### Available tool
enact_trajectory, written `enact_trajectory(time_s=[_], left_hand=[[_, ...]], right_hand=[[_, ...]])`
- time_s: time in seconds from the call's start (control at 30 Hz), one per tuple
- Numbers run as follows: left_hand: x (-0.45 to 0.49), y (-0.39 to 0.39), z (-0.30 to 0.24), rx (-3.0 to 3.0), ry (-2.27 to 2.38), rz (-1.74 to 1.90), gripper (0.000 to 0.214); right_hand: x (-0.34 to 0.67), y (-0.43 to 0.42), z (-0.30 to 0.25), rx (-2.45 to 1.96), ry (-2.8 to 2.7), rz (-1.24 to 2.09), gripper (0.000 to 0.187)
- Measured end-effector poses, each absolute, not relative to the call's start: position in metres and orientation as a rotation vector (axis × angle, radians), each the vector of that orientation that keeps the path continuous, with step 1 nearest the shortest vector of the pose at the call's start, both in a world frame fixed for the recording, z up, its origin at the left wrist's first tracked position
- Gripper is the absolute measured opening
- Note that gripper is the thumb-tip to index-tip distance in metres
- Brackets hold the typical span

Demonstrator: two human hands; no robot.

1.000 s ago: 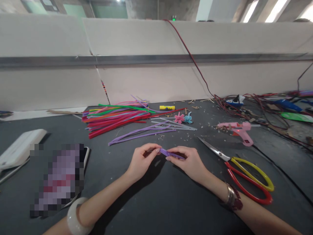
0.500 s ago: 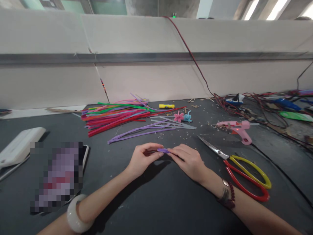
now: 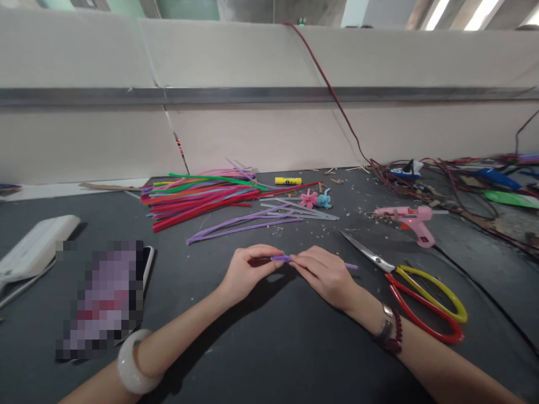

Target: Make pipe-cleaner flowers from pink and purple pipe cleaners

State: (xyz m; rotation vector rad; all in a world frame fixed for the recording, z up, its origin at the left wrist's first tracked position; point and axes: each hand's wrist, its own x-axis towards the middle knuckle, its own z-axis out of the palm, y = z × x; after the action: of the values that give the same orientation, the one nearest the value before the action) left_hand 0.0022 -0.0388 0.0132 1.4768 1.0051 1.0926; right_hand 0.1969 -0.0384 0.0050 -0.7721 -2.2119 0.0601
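Observation:
My left hand (image 3: 248, 272) and my right hand (image 3: 323, 275) meet above the dark tabletop, fingers pinching a purple pipe cleaner (image 3: 280, 258). Its middle shows between my fingertips, and a thin end pokes out past my right hand toward the scissors. Much of its length is hidden in my fingers. Beyond my hands lie loose purple pipe cleaners (image 3: 244, 227). To the right of my right hand rest red-and-yellow-handled scissors (image 3: 421, 297), not touching it.
A heap of multicoloured pipe cleaners (image 3: 197, 196), grey strips, small pink and blue pipe-cleaner flowers (image 3: 315, 198), a yellow glue stick (image 3: 288, 180) and a pink glue gun (image 3: 410, 221) lie ahead. A pixelated phone (image 3: 101, 300) and white power bank (image 3: 36, 247) sit left; tangled wires lie right, before a pale wall.
The purple pipe cleaner now shows a thin end sticking out to the right of my right hand. My hands have drawn slightly closer around it, and the view has tilted a little.

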Motion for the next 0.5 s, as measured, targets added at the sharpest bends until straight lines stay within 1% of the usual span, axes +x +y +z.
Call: enact_trajectory(time_s=[0.13,0.3,0.5], left_hand=[[0.0016,-0.0383,0.0146,1.556,1.049,1.095,0.014],[0.0030,-0.0373,0.0135,1.468,1.079,1.155,0.012],[0.0011,-0.0341,0.0090,1.240,1.093,1.134,0.021]], right_hand=[[0.1963,-0.0374,0.0035,-0.784,-2.169,0.039,0.017],[0.1937,-0.0370,0.0042,-0.846,-2.143,0.075,0.018],[0.1938,-0.0368,0.0115,-0.900,-2.121,0.202,0.020]])
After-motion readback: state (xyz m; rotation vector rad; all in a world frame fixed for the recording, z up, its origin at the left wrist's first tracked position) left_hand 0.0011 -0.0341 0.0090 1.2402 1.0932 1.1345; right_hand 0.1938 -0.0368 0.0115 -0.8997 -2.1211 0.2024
